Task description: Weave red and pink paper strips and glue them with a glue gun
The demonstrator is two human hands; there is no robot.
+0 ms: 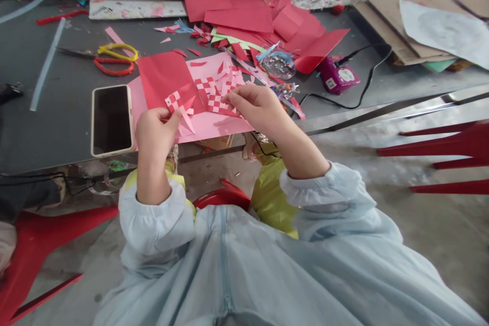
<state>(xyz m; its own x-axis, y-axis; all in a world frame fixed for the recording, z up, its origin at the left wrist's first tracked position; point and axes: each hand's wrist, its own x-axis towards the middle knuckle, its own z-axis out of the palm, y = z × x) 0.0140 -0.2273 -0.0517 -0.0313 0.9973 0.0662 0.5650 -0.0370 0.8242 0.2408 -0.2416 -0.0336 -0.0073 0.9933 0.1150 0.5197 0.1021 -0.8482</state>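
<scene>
Checkered paper piece (173,100), small, in red and pale pink, is pinched between the fingers of the left hand (157,130), over a red sheet (164,74) near the front edge of the desk (23,132). Beside it, at more checkered pieces (215,105) on a pink sheet (214,130), the right hand's (255,104) fingers are held together, though whether anything is gripped cannot be told. Such thin paper is probably best handled lightly by its edges, so that narrow strips are neither creased nor torn.
</scene>
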